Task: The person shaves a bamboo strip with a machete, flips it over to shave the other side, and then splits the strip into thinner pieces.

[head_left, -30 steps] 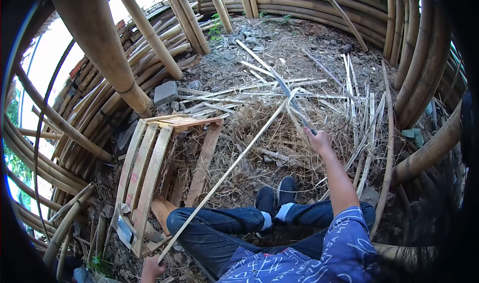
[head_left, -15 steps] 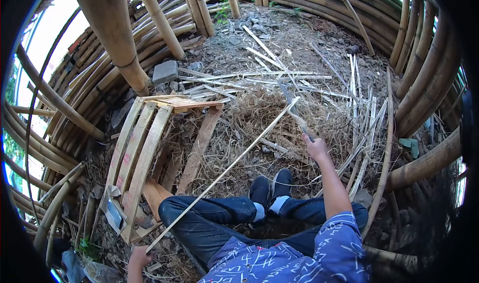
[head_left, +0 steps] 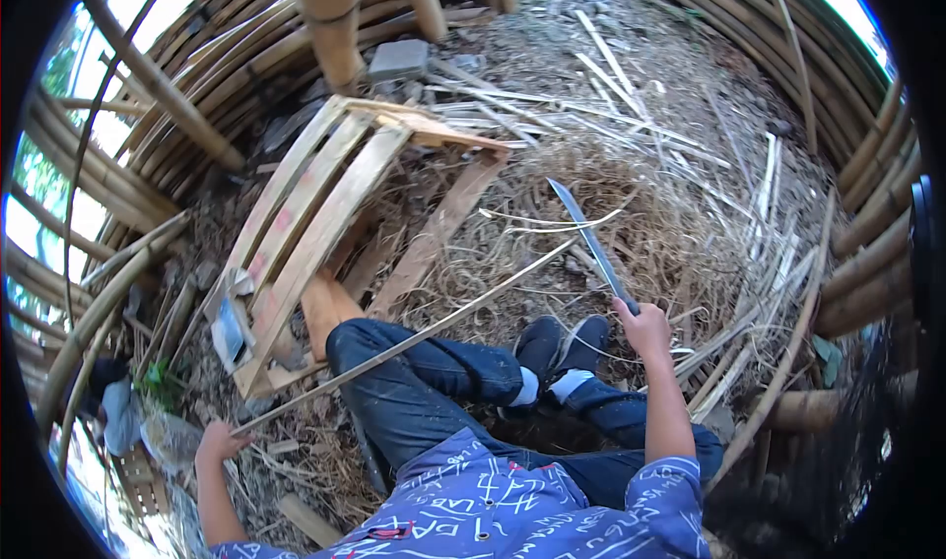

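My left hand (head_left: 221, 445), low on the left, is closed round the near end of a long bamboo strip (head_left: 434, 328). The strip slants up and right across my bent knee, its far end close to a long knife (head_left: 589, 236). My right hand (head_left: 645, 328) grips the knife's dark handle, the blade pointing up and to the left. Thin pale slivers (head_left: 522, 228) curve across the blade. Beneath the blade spreads a heap of curly bamboo shavings (head_left: 660, 234).
A slatted wooden crate (head_left: 313, 226) lies on its side at left. Long split bamboo strips (head_left: 591, 116) are scattered behind the heap. A grey block (head_left: 398, 61) sits by a thick bamboo post (head_left: 333, 27). Stacked bamboo poles (head_left: 838, 57) curve round the area.
My left hand has moved up and left, drawing the strip with it. The knife's blade now shows clear of the strip's tip, with slivers across it. My view has shifted.
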The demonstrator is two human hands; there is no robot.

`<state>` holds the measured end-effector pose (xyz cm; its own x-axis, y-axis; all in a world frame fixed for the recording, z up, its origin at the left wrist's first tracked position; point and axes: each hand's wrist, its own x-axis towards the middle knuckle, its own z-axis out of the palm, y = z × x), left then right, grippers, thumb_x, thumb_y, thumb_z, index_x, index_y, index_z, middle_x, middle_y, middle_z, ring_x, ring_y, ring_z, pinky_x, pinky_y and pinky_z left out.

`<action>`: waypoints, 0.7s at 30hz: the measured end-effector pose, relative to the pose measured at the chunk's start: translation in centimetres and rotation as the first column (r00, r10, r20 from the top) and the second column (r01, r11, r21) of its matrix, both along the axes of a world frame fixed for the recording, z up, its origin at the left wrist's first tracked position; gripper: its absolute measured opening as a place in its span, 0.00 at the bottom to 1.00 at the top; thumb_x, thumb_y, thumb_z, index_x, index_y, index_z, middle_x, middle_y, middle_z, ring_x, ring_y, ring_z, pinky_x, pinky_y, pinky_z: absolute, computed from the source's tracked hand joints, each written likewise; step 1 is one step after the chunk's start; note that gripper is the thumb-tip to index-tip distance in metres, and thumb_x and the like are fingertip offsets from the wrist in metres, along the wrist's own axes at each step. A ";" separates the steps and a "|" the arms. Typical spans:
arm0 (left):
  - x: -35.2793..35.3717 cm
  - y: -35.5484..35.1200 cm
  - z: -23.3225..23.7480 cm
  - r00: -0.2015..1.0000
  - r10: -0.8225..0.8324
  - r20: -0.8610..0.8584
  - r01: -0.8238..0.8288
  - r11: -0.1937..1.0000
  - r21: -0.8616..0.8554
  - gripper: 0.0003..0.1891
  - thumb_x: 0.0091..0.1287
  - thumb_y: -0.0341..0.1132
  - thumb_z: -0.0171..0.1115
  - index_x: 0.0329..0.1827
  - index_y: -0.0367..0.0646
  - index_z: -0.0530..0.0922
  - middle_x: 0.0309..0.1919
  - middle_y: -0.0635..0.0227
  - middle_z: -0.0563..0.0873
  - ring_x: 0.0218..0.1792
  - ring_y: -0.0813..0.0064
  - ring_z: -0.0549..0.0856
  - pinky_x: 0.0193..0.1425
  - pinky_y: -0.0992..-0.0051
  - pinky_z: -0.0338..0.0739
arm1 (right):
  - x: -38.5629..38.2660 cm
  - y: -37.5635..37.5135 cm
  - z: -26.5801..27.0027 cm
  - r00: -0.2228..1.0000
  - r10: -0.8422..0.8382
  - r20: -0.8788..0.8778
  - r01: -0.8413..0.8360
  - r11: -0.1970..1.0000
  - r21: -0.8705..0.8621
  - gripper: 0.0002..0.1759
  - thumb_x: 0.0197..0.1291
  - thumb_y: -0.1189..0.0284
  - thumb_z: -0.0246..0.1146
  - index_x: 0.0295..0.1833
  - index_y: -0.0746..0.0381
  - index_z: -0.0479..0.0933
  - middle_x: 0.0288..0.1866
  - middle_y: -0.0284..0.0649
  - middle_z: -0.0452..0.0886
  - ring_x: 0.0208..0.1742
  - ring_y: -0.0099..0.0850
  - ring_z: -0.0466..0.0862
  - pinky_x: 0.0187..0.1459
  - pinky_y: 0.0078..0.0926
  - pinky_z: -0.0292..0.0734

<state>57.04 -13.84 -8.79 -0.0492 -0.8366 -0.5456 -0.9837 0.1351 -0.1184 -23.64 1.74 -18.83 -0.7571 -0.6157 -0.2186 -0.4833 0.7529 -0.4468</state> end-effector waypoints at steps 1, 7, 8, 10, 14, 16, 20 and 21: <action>-0.8 0.7 1.1 1.000 0.029 0.009 -0.029 1.000 0.000 0.26 0.52 0.61 0.71 0.29 0.42 0.87 0.23 0.49 0.83 0.28 0.49 0.84 0.34 0.58 0.79 | 0.4 -0.2 -0.2 1.000 0.029 0.009 -0.029 1.000 0.000 0.38 0.55 0.38 0.62 0.27 0.69 0.82 0.26 0.58 0.82 0.35 0.54 0.85 0.39 0.47 0.77; -4.1 0.8 2.2 0.999 0.026 0.033 -0.019 0.980 -0.199 0.32 0.47 0.67 0.70 0.23 0.40 0.86 0.17 0.50 0.81 0.23 0.51 0.83 0.31 0.58 0.78 | 2.8 -0.6 -0.5 0.998 0.034 0.059 -0.028 0.994 -0.101 0.35 0.57 0.42 0.64 0.27 0.70 0.82 0.23 0.57 0.81 0.30 0.54 0.84 0.35 0.46 0.76; -3.9 1.0 2.1 1.000 0.018 0.012 -0.014 0.973 -0.228 0.32 0.46 0.67 0.71 0.24 0.40 0.86 0.17 0.50 0.81 0.23 0.51 0.83 0.31 0.59 0.78 | 3.4 -0.7 0.0 0.998 0.063 0.007 -0.062 0.994 -0.090 0.34 0.56 0.42 0.64 0.28 0.68 0.82 0.24 0.58 0.81 0.31 0.54 0.84 0.36 0.47 0.77; -2.0 1.1 0.6 0.999 -0.031 -0.026 0.022 0.953 -0.302 0.32 0.45 0.68 0.71 0.23 0.42 0.86 0.17 0.51 0.81 0.22 0.51 0.82 0.31 0.59 0.77 | 4.3 -0.9 0.8 0.988 0.147 -0.056 -0.149 0.988 -0.037 0.35 0.55 0.41 0.63 0.29 0.68 0.82 0.25 0.57 0.82 0.32 0.54 0.84 0.37 0.47 0.78; -1.2 1.3 2.0 0.998 -0.040 0.057 0.055 0.950 -0.309 0.32 0.43 0.70 0.71 0.22 0.44 0.87 0.15 0.55 0.81 0.21 0.52 0.82 0.31 0.60 0.77 | 2.8 -1.3 0.9 0.927 0.326 -0.187 -0.316 0.945 0.083 0.38 0.53 0.35 0.60 0.32 0.64 0.84 0.29 0.54 0.84 0.35 0.52 0.86 0.40 0.48 0.80; -1.2 2.5 3.9 0.999 0.032 0.017 -0.025 0.950 -0.313 0.32 0.43 0.69 0.72 0.21 0.43 0.86 0.15 0.56 0.81 0.21 0.53 0.82 0.31 0.60 0.77 | 0.9 -0.9 0.9 0.935 0.289 -0.207 -0.266 0.955 0.134 0.39 0.53 0.34 0.60 0.34 0.64 0.84 0.31 0.53 0.85 0.36 0.51 0.86 0.40 0.47 0.80; -2.2 2.2 3.7 0.999 0.040 0.036 -0.027 0.955 -0.295 0.31 0.44 0.64 0.75 0.19 0.39 0.84 0.14 0.58 0.81 0.22 0.57 0.84 0.31 0.62 0.78 | -3.8 0.2 0.1 0.963 0.158 -0.219 -0.126 0.980 0.153 0.39 0.56 0.35 0.59 0.34 0.66 0.84 0.34 0.56 0.85 0.39 0.53 0.85 0.44 0.48 0.78; -2.9 1.9 3.8 0.990 0.006 0.144 0.033 0.964 -0.264 0.31 0.44 0.64 0.75 0.20 0.37 0.84 0.14 0.57 0.81 0.22 0.57 0.84 0.32 0.62 0.78 | -3.8 0.2 0.2 0.962 0.158 -0.221 -0.128 0.981 0.143 0.39 0.56 0.35 0.59 0.35 0.67 0.84 0.34 0.57 0.84 0.39 0.53 0.85 0.44 0.49 0.78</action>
<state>54.13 -11.94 -4.98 0.0005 -0.9517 -0.3069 -0.9524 0.0931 -0.2903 -27.42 1.97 -18.67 -0.7021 -0.6999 -0.1311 -0.6687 0.7113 -0.2166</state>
